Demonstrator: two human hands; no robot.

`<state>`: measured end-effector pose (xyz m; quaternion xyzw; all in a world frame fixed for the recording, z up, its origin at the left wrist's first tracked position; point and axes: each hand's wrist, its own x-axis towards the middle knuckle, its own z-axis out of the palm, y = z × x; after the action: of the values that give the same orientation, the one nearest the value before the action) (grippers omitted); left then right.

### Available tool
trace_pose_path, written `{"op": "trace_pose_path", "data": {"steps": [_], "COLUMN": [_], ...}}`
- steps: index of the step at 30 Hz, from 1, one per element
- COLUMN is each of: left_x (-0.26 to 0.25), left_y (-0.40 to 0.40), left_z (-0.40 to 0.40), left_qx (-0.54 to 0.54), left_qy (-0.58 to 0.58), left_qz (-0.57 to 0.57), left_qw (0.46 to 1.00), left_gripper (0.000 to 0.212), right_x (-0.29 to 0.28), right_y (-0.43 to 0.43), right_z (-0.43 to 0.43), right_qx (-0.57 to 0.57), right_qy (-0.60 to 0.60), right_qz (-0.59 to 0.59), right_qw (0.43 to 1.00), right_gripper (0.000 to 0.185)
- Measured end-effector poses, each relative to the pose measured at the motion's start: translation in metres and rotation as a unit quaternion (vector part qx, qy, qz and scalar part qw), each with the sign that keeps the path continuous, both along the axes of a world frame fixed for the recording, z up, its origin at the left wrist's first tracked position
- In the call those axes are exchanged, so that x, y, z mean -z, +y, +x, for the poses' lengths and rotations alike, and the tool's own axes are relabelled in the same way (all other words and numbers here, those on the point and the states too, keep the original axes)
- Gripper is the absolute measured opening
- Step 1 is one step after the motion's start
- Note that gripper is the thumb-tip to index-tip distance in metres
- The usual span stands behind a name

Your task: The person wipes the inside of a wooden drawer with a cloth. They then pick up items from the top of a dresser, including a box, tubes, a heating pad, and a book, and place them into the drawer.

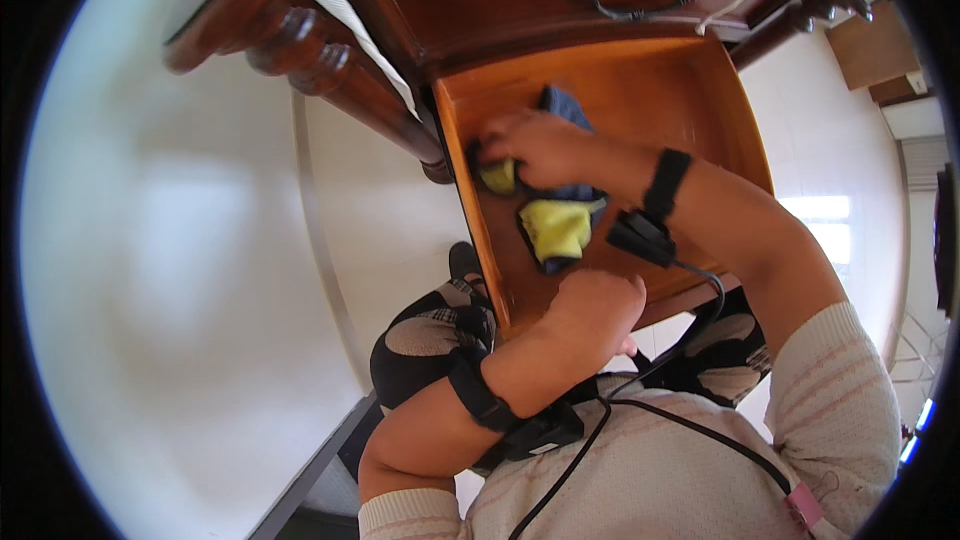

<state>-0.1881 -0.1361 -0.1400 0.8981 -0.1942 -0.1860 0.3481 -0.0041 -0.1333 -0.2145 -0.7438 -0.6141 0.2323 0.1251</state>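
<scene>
An open wooden drawer (pixel 675 97) lies before me with several folded cloths in it. My right hand (pixel 536 146) reaches into its left part, blurred, its fingers at a small yellow-and-dark folded cloth (pixel 499 176); whether they grip it is unclear. Beside and partly under that hand lies a blue-grey cloth (pixel 566 105). A yellow cloth with dark edging (pixel 556 231) lies nearer to me on the drawer's floor. My left hand (pixel 604 307) is at the drawer's front edge, bent back, its fingers mostly hidden below the wrist.
The dark wooden desk front (pixel 510 0) with a metal pull handle (pixel 637 13) stands behind the drawer. A turned wooden leg (pixel 360 97) and a pale woven strap (pixel 337 7) are at the left. A black cable (pixel 675 435) crosses my front.
</scene>
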Motion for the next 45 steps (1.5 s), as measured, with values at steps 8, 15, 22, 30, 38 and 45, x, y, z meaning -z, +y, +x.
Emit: {"op": "trace_pose_path", "data": {"steps": [8,15,22,30,38,45], "left_x": [0.001,-0.001,-0.01,-0.015,0.012,0.017], "left_y": [0.015,0.044,0.057,0.11,0.102,0.11], "left_z": [-0.002,0.0,-0.015,-0.011,0.004,0.0], "left_qx": [0.024,0.051,0.036,-0.386,-0.356,-0.333], "left_qy": [0.039,0.096,0.102,-0.042,-0.063,-0.078], "left_qz": [-0.032,-0.054,-0.04,-0.034,0.102,0.121], "left_qw": [0.998,0.993,0.993,0.921,0.927,0.932], "left_gripper": [0.071,0.05,0.047,0.032,0.046,0.045], "right_x": [-0.03,-0.009,-0.037,-0.034,-0.001,-0.02], "right_y": [0.004,0.006,-0.043,-0.066,-0.011,-0.017], "right_z": [0.004,0.011,-0.044,-0.034,-0.02,-0.059], "right_qx": [0.142,0.037,-0.152,0.061,0.131,-0.206], "right_qy": [0.043,0.023,0.191,0.212,-0.21,-0.126], "right_qz": [0.271,0.202,0.072,0.004,-0.006,-0.06], "right_qw": [0.951,0.979,0.967,0.975,0.969,0.968], "right_gripper": [0.06,0.073,0.057,0.047,0.034,0.027]}}
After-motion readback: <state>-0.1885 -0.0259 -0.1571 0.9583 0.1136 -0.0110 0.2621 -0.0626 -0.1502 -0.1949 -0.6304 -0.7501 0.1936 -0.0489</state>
